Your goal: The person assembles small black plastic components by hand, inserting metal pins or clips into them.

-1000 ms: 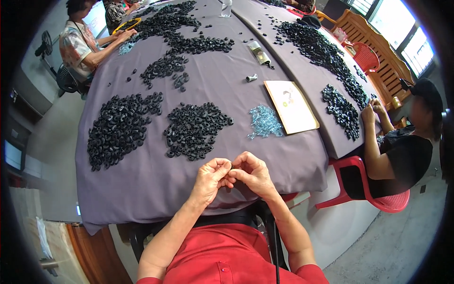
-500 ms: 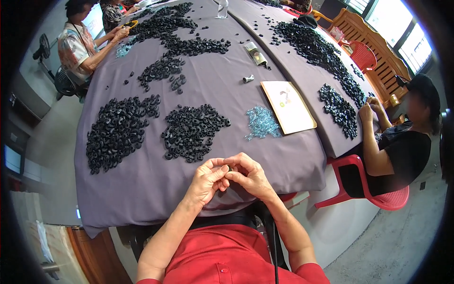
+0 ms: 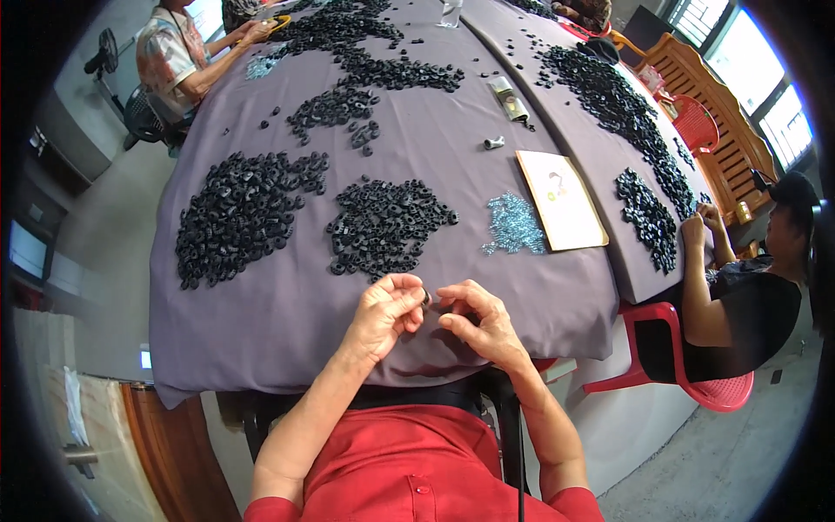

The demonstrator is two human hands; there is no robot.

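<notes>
Our left hand (image 3: 388,317) pinches a small, dark, partly hidden piece (image 3: 425,297); we cannot determine its direction or long axis. Our right hand (image 3: 484,324) has parted fingertips.

daylight floods in from windows (image 3: 757,65) beyond the table's right edge, their panes burnt out to white, while the floor (image 3: 130,217) off the left edge lies in greyer light, and the mauve tablecloth (image 3: 278,331) is evenly lit with soft shading in its folds near the front edge. the pale booklet (image 3: 570,209) by the right edge is bright enough to lose detail, and black parts (image 3: 348,26) toward the far edge merge into dark masses. fisheye distortion bows the table's sides, black vignetting swallows the corners of the view, and the dark piece (image 3: 425,297) at the left hand's (image 3: 384,317) fingertips is too small to make out.
</notes>
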